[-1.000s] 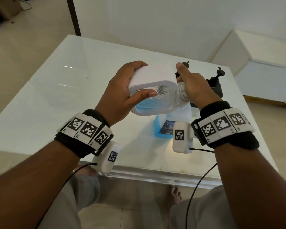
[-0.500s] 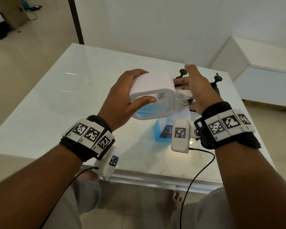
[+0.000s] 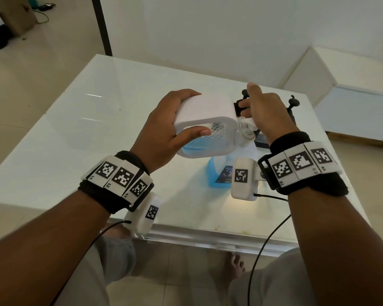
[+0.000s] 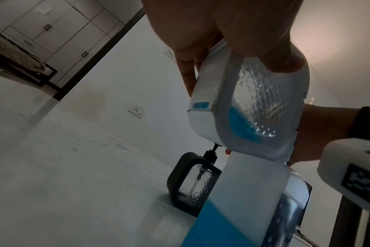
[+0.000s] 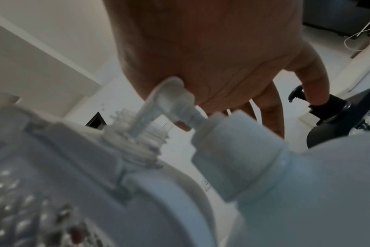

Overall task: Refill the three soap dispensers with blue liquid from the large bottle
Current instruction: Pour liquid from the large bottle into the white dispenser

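Gripping a white soap dispenser (image 3: 205, 120) tipped on its side above the tabletop's (image 3: 80, 129) near-right part, the left hand (image 3: 164, 131) has fingers over the top & thumb on the diamond-cut window, w/ blue liquid pooled low inside. Right hand (image 3: 266, 113) sits at the dispenser's neck w/ the white pump head (image 5: 169, 100) against its palm, fingers spread & relaxed, clamping nothing. Large bottle (image 3: 219, 173) of blue liquid stands just below, w/ two black dispensers (image 3: 293, 107) toward the far-right corner.
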Available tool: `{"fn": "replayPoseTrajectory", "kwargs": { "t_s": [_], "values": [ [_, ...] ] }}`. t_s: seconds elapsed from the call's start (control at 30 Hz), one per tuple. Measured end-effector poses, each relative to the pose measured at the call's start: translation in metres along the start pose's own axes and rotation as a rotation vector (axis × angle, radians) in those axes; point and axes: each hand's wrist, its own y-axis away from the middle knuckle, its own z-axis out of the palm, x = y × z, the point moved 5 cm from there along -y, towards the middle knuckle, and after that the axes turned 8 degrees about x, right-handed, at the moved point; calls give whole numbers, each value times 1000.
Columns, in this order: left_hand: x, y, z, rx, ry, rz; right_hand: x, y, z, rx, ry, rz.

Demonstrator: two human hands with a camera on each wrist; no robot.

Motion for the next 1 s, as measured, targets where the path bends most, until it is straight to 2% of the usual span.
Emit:
{"fn": "replayPoseTrajectory", "kwargs": {
  "t_s": [0.17, 0.5, 0.73, 1.0],
  "values": [
    [2, 0, -1, 9, 1, 9, -2, 6, 1, 17, 151, -28],
    [4, 1, -1, -10, 8, -3, -6, 14, 2, 25, 104, -30],
    [3, 0, 0, -13, -1, -5, -4, 9, 1, -55, -94, 32],
    [1, 0, 0, -8, -17, -2, -1, 1, 3, -156, 26, 18]
  ]
}}
